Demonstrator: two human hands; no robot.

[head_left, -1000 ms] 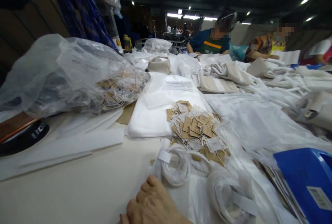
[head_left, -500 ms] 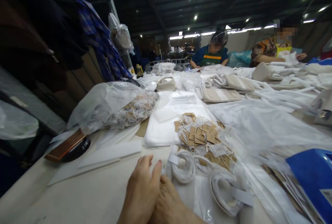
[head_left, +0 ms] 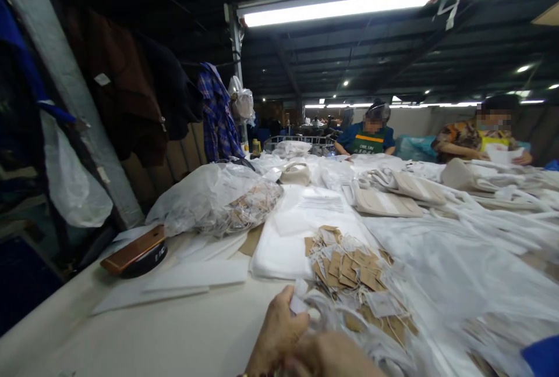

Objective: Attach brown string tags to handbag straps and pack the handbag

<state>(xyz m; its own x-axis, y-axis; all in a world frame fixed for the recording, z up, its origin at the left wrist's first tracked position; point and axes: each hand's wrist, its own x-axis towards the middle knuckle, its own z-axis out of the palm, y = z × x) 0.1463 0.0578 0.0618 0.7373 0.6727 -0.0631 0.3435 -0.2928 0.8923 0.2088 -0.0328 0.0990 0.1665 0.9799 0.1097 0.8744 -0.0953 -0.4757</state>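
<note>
My left hand (head_left: 279, 327) is at the near middle of the table, fingers closed at the paper-banded edge of a coiled white strap (head_left: 321, 304). My right hand (head_left: 336, 356) crosses in front, low in the view; it is smeared by motion and its fingers are hidden. Another coiled strap (head_left: 388, 348) lies to the right, partly covered. Just beyond the coils is a heap of brown cardboard tags (head_left: 345, 266) with white strings. A stack of white plastic bags (head_left: 279, 249) lies behind my left hand.
A clear bag of tags (head_left: 209, 196) sits at left, near a brown-and-black object (head_left: 135, 252) and white sheets (head_left: 196, 278). Beige bags (head_left: 388, 202) and clear plastic (head_left: 454, 260) cover the right side. Two people (head_left: 367, 138) work across the table. A blue item (head_left: 544, 356) is at lower right.
The view has tilted up, showing ceiling lights. My left hand has moved right, onto the nearer coil, and closed there. My right hand has moved right and is now blurred.
</note>
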